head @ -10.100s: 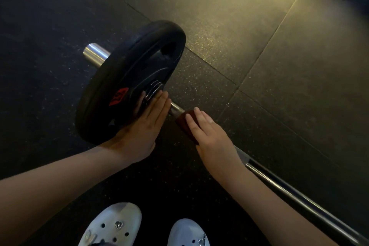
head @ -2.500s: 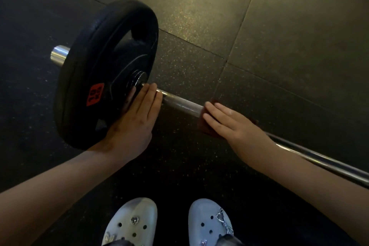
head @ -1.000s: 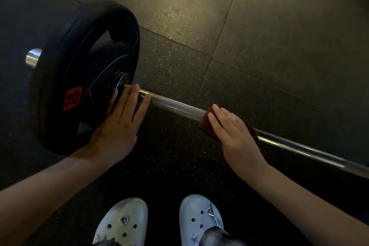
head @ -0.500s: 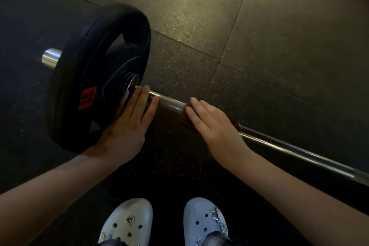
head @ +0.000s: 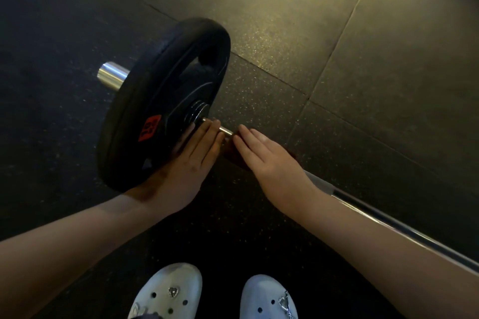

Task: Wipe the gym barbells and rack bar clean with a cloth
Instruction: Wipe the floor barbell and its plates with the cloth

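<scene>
Braced the weight plate [head: 160, 101] with the left hand [head: 186, 163], fingers [head: 204, 137] flat and together, likely against rolling, and pressed the red cloth [head: 232, 154] onto the barbell [head: 388, 220] just beside that plate under the straight, closed fingers of the right hand [head: 269, 160].

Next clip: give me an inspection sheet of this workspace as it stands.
Surface: dark speckled rubber floor tiles, seams visible.
Job's things: barbell bar carrying a black weight plate; dark red cloth on the bar.
Clutter: nothing seen.
Grips: left hand flat against the plate; right hand presses the cloth onto the bar, fingers straight.
Cables: nothing seen.
Surroundings: white clogs at the bottom edge.
</scene>
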